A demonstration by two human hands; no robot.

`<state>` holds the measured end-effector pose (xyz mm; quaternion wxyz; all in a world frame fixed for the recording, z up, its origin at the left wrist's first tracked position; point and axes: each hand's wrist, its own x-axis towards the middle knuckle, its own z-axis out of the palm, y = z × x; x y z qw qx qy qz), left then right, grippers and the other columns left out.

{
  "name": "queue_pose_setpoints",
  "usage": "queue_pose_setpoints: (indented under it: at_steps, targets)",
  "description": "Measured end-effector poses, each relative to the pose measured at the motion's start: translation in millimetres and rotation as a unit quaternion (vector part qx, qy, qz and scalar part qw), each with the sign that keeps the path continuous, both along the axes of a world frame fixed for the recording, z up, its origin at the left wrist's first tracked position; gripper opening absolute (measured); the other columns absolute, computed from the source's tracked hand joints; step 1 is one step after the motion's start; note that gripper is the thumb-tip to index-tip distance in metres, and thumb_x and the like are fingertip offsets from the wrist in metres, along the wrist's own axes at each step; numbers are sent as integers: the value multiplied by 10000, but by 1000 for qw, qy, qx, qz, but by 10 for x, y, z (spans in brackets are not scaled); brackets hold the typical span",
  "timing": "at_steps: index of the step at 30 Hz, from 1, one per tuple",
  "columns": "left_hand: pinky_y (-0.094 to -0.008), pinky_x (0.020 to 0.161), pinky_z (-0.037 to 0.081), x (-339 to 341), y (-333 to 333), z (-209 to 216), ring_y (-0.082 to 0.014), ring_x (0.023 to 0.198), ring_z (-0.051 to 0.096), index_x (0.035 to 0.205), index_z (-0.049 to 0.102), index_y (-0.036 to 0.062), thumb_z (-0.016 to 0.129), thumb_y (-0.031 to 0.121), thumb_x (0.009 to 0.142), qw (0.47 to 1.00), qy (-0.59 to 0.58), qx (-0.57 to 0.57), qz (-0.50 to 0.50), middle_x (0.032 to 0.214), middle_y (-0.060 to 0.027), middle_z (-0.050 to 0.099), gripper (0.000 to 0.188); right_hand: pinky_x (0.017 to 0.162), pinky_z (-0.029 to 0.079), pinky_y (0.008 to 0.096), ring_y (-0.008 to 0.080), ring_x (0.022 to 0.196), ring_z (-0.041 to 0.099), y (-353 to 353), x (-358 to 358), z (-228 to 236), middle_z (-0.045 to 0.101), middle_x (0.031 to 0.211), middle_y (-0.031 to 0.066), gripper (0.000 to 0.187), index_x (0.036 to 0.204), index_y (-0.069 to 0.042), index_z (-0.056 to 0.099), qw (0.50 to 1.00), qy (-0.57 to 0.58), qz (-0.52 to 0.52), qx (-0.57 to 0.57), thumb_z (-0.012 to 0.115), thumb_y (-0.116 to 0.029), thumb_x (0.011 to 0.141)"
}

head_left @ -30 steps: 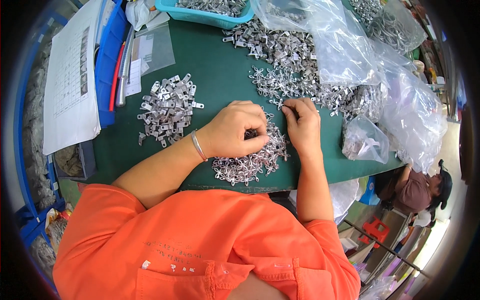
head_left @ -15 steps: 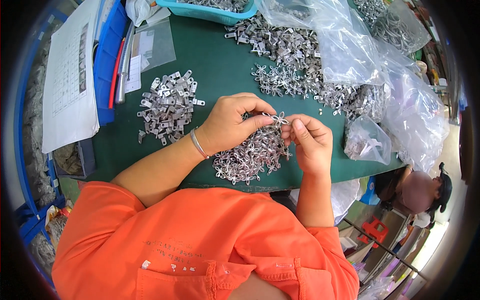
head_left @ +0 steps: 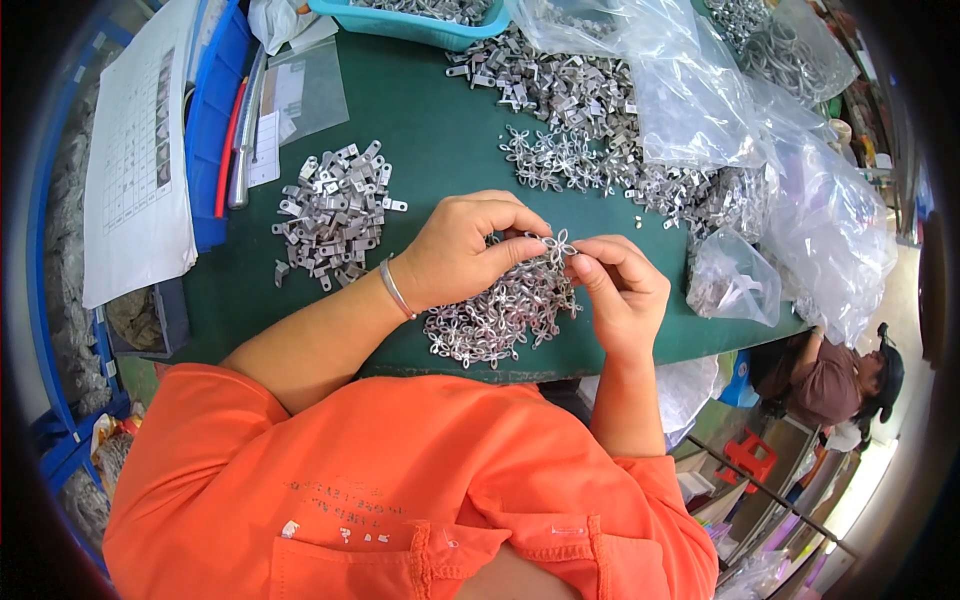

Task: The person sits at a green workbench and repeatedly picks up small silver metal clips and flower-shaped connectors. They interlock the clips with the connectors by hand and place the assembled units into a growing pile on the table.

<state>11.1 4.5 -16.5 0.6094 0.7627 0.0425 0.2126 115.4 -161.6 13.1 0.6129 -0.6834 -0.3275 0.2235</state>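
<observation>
Between my two hands a silver flower-shaped metal piece (head_left: 561, 243) with open petals is held up. My left hand (head_left: 478, 245), a bangle on its wrist, pinches the piece's left side between thumb and forefinger. On the other side the thumb and forefinger of my right hand (head_left: 622, 292) grip its lower right petal. Right below lies a heap of similar flower-shaped metal pieces (head_left: 490, 320) near the table's front edge. Left of my left hand sits a pile of small grey metal brackets (head_left: 335, 215), each with a hole.
A turquoise basket (head_left: 425, 30) of metal parts stands at the back of the green table (head_left: 420, 120). More brackets (head_left: 560, 80), loose flower pieces (head_left: 555, 158) and clear plastic bags (head_left: 700, 110) fill the right. A blue bin (head_left: 210, 150) and paper sheets (head_left: 140, 170) are left. Another person (head_left: 830, 380) is beyond.
The flower piece has turned a little between my fingers. My right thumb and forefinger have closed onto its petal, and the right hand has shifted slightly. My left hand stays almost in place.
</observation>
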Motion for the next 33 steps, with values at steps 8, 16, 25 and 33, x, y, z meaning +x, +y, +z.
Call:
queue_pose_setpoints:
  at_steps: [8, 16, 25, 33]
  targets:
    - [-222, 593, 474, -41, -22, -4, -74, 638, 587, 885, 631, -5, 585, 135, 902, 991, 64, -114, 28, 704, -23, 627, 149, 552, 436, 216, 82, 619, 545, 159, 85, -39, 617, 714, 48, 116, 796, 30, 608, 991, -47, -45, -121, 614, -62, 866]
    - [-215, 570, 423, 43, 21, -96, -57, 623, 521, 826, 597, 3, 586, 156, 900, 985, 44, -96, 139, 696, -7, 589, 170, 532, 413, 204, 98, 662, 591, 1170, 638, 422, 649, 786, 75, 224, 931, 26, 635, 968, 231, 54, 87, 546, -180, 925]
    - [-377, 768, 433, 24, -15, -198, -275, 872, 577, 889, 617, 62, 612, 154, 824, 984, -12, 164, 67, 911, -67, 629, 113, 672, 502, 354, 292, 795, 618, 937, 564, 278, 623, 895, 108, 248, 970, -19, 636, 874, -354, 237, -233, 695, -33, 729]
    - [-382, 748, 436, 6, -9, -229, -276, 849, 580, 798, 644, 66, 629, 107, 773, 984, 30, 171, 33, 829, -68, 631, 51, 690, 485, 374, 311, 820, 579, 696, 563, -101, 579, 907, 118, 157, 855, -27, 650, 885, -413, 145, -159, 704, -29, 708]
